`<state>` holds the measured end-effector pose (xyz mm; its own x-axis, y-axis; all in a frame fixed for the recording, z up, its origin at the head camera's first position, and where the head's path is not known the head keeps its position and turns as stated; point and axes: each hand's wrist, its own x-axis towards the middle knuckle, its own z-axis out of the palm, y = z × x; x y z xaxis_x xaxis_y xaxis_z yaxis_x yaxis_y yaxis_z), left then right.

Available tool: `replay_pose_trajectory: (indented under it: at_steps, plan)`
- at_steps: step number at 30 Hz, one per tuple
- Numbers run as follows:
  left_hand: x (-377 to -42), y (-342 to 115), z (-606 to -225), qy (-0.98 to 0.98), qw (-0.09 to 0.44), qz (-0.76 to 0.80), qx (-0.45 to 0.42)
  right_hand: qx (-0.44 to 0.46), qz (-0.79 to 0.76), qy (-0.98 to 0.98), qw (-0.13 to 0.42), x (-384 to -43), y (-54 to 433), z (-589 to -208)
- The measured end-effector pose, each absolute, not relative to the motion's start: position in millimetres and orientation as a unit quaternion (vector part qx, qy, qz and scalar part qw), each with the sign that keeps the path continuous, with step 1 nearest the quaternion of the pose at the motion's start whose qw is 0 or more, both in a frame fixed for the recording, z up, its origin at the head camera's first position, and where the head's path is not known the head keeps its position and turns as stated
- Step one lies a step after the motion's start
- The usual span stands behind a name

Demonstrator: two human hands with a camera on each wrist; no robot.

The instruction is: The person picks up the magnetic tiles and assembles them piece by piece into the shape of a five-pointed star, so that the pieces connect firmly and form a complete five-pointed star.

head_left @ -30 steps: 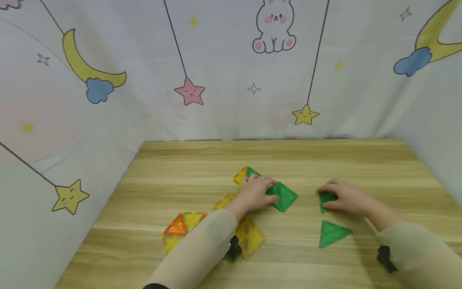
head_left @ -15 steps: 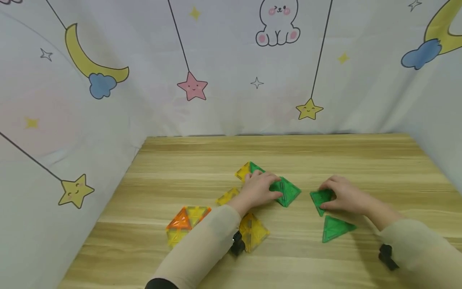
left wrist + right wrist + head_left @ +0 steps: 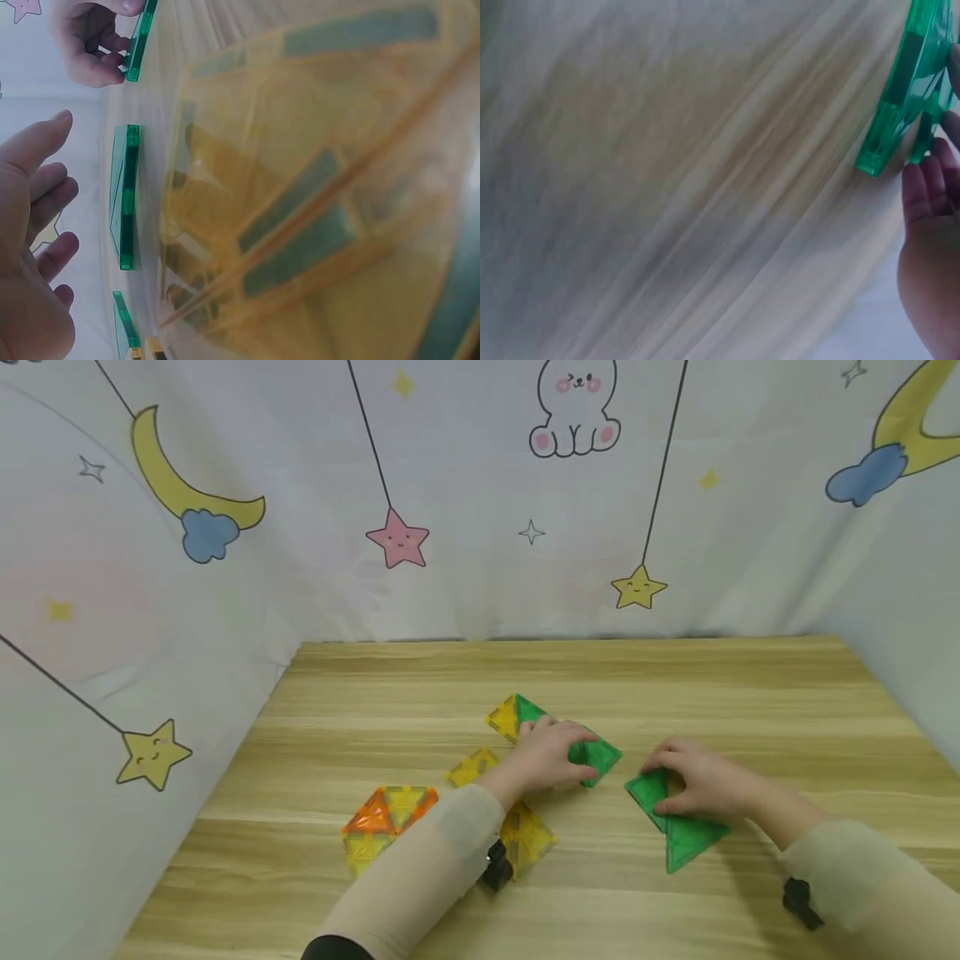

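Note:
My right hand [image 3: 708, 785] pinches a green triangular magnetic tile [image 3: 647, 795] between thumb and fingers. A corner of that tile meets a second green triangle [image 3: 692, 843] lying on the near side of it. In the right wrist view, green tiles [image 3: 907, 82] show by the fingertips. My left hand [image 3: 546, 755] is held over a pair of green triangles [image 3: 602, 760], partly covering them. Its fingers are spread loosely with nothing between them, as the left wrist view shows the hand [image 3: 30, 232] apart from the green tiles [image 3: 126, 196].
Behind the left hand lie a yellow tile [image 3: 504, 718] and a green one [image 3: 529, 710] joined. Yellow tiles [image 3: 472, 767] [image 3: 531, 839] lie around the left forearm. An orange and yellow group [image 3: 371, 814] sits farther left on the wooden table [image 3: 390, 693]. A printed curtain [image 3: 465, 460] stands behind.
My right hand has slid its green triangle left and toward me, turning it, until it meets the other green triangle. The left hand has shifted slightly right over the green pair.

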<state>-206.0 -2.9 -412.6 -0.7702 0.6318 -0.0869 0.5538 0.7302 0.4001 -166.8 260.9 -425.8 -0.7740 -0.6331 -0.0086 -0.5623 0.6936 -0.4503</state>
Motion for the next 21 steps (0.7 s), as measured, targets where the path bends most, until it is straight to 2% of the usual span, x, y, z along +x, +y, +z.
replay_pose_trajectory:
  at_steps: [8,14,21]
  plan:
    - [-203.3,0.6,-415.0,0.924,0.108,0.185,0.315,-0.342,-0.229,0.907,0.088,-159.3,249.2,-427.8]
    - [-198.6,13.0,-417.0,0.912,0.112,0.188,0.348,-0.319,-0.253,0.912,0.051,-150.1,256.8,-426.8]
    - [-194.8,24.8,-419.8,0.907,0.115,0.208,0.349,-0.342,-0.216,0.915,0.007,-132.6,274.6,-429.6]
